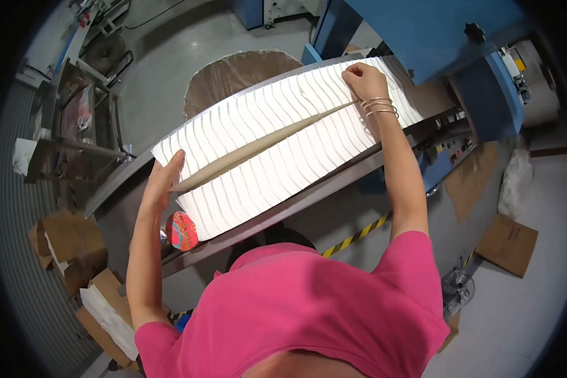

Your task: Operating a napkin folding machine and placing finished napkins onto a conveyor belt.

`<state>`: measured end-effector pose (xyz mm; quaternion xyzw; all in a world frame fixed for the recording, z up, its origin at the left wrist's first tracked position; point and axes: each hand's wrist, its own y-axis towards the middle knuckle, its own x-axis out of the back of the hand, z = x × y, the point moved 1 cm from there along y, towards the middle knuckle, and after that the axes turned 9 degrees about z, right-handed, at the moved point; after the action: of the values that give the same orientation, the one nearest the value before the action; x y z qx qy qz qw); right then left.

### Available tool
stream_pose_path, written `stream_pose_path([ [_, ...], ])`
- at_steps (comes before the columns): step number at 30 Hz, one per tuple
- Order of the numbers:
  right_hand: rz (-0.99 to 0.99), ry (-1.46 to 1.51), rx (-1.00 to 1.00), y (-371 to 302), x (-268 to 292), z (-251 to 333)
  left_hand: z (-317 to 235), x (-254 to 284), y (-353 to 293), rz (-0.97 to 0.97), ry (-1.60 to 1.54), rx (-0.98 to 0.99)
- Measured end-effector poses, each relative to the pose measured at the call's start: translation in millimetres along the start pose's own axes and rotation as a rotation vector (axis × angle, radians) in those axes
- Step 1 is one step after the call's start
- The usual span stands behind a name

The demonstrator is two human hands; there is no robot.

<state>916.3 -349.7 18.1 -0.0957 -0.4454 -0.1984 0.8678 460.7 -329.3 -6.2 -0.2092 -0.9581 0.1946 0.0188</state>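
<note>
Two long rows of thin white paper-like pieces, packed side by side with wavy dark lines between them, lie along a metal trough. A narrow gap separates the far row from the near row. My left hand grips the far row's left end, thumb on top and the other fingers mostly hidden. Over the far row's right part, my right hand has its fingers curled together in a pinch; what is in them, if anything, is hidden. A red patterned round object sits against the near row's left end.
A blue machine stands at the trough's right end. Beyond the trough is a large round brown object with plastic-like film. Cardboard boxes lie at left, a flat cardboard piece at right. Black-yellow tape shows below.
</note>
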Motion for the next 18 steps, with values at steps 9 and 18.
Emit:
stream_pose_path([
  [9,0.026,-0.005,-0.024,12.4,0.1,-6.5,2.1,4.6,0.4,0.016,-0.021,0.017],
  [18,-0.055,-0.170,0.089,4.6,2.8,-2.1,0.1,3.6,-0.3,0.024,-0.020,0.040],
])
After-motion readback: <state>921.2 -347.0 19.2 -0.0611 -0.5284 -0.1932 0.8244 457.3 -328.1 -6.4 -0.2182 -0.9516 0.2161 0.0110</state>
